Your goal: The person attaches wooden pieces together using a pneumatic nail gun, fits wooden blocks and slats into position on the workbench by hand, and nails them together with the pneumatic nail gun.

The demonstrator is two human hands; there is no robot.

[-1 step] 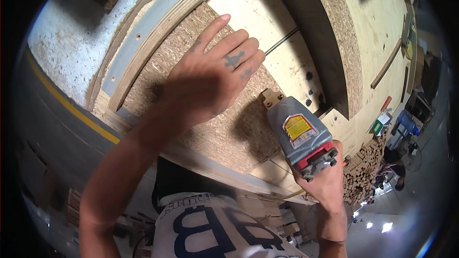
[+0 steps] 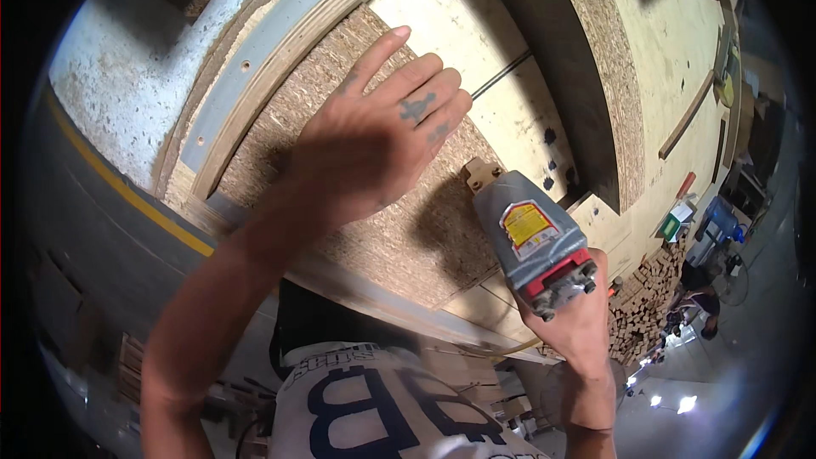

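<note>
My right hand (image 2: 574,323) is wrapped round a nail gun (image 2: 529,225) with a grey body, a yellow-and-white label and a red rear part. Its nose (image 2: 482,173) points up and left, over a piece of particleboard (image 2: 374,255). Over that same board lies my left hand (image 2: 374,132), back upward, with the little finger stretched out. Its other fingers bend down near the board's far edge; their tips and the thumb are hidden. Left of this hand, a curved wooden strip (image 2: 289,51) with a grey top and screw holes borders the board.
A tall curved particleboard-edged piece (image 2: 625,102) rises on the right from a pale plywood sheet (image 2: 680,42). Loose wood strips (image 2: 687,115) lie farther right. Beyond are a pile of small wood blocks (image 2: 650,302), a blue water bottle (image 2: 722,217) and another person (image 2: 704,302).
The nail gun has shifted very slightly left in my right hand's grip. My left hand has stayed practically still.
</note>
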